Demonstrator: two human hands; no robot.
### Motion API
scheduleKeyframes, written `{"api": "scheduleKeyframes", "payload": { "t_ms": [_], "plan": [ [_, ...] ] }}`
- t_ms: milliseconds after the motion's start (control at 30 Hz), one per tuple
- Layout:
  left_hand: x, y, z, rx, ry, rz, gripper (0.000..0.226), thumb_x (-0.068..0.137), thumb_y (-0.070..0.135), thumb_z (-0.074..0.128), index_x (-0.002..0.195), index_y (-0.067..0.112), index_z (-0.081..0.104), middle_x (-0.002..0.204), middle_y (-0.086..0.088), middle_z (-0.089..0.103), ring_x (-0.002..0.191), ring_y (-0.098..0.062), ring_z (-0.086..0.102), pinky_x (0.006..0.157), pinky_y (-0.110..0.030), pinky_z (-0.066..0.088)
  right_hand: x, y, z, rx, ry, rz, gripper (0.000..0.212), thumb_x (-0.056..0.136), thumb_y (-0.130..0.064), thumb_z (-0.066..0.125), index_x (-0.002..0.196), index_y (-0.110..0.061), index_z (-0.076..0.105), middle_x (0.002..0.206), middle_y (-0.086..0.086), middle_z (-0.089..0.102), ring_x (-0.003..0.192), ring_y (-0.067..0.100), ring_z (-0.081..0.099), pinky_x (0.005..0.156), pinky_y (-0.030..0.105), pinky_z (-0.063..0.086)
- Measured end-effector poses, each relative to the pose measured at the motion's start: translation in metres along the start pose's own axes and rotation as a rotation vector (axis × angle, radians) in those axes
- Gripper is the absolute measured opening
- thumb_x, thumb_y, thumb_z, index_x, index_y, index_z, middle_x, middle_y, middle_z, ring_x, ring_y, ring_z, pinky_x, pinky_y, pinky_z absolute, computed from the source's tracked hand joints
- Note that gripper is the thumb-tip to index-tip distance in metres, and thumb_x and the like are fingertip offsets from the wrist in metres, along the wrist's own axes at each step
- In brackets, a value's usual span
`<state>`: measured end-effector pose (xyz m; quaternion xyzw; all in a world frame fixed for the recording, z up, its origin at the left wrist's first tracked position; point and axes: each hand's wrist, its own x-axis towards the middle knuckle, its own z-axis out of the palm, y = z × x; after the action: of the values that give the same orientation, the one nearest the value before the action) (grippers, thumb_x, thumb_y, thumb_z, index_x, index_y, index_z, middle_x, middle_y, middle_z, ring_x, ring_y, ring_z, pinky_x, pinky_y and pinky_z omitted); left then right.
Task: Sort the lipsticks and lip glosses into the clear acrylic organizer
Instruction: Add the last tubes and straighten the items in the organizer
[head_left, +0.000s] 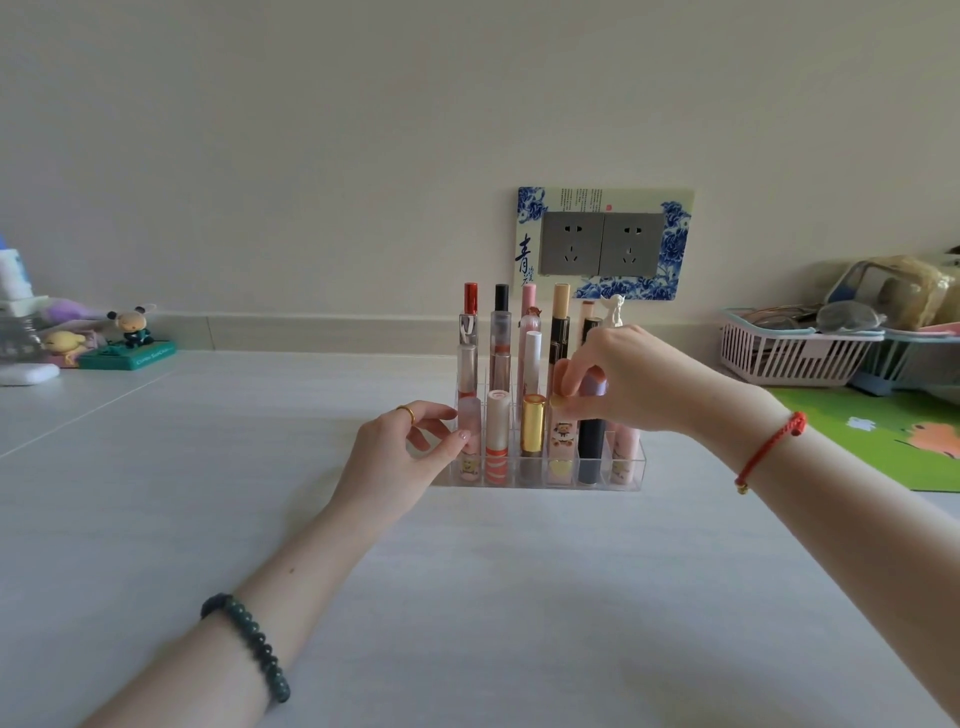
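Observation:
The clear acrylic organizer (540, 480) stands mid-table, filled with several upright lipsticks and lip glosses. Its front row holds a frosted pink tube (469, 441), a striped coral tube (497, 439), a gold lipstick (533, 423), a bear-printed tube (562, 441) and a dark tube with a purple cap (592, 441). My left hand (400, 457) rests against the organizer's left end, fingertips touching the frosted pink tube. My right hand (623, 379) pinches the gold-capped top of the bear-printed tube from above, beside the purple cap. Taller tubes (500, 338) stand in the back rows.
A double wall socket (602, 244) with a blue-and-white frame sits behind the organizer. Pink and blue baskets (789, 358) with clutter stand at the right on a green mat (883, 441). Small figurines (130, 332) and bottles line the left wall.

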<state>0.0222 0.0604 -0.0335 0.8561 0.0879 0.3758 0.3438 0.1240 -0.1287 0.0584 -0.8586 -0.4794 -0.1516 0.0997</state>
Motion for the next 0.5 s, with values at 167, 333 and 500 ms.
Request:
{"api": "scheduleKeyframes", "payload": {
  "t_ms": [167,333,500],
  "plan": [
    [0.000,0.001,0.000,0.003,-0.009,0.001,0.016,0.076,0.025,0.069,0.091,0.022,0.066,0.064,0.022,0.059,0.064,0.005,0.052,0.058,-0.002,0.034,-0.004,0.002,-0.008,0.055,0.072,-0.004,0.018,0.079,-0.029,0.064,0.092,-0.018,0.070,0.069,-0.022,0.046,0.063,-0.004,0.044,0.056,0.008,0.031],
    [0.000,0.002,0.000,-0.016,-0.012,0.005,0.015,0.077,0.024,0.069,0.091,0.021,0.066,0.064,0.021,0.060,0.066,0.011,0.051,0.060,-0.002,0.036,-0.005,0.014,-0.022,0.053,0.216,0.045,0.015,0.082,-0.023,0.062,0.091,-0.014,0.070,0.066,-0.013,0.051,0.057,-0.004,0.040,0.054,-0.003,0.034],
    [-0.001,0.002,-0.001,-0.020,-0.012,0.006,0.015,0.077,0.024,0.069,0.091,0.021,0.066,0.065,0.022,0.059,0.067,0.012,0.050,0.060,-0.001,0.035,-0.006,0.028,-0.025,0.042,0.290,0.134,0.018,0.081,-0.029,0.064,0.092,-0.016,0.070,0.066,-0.007,0.051,0.057,0.000,0.039,0.051,0.009,0.028]
  ]
}}
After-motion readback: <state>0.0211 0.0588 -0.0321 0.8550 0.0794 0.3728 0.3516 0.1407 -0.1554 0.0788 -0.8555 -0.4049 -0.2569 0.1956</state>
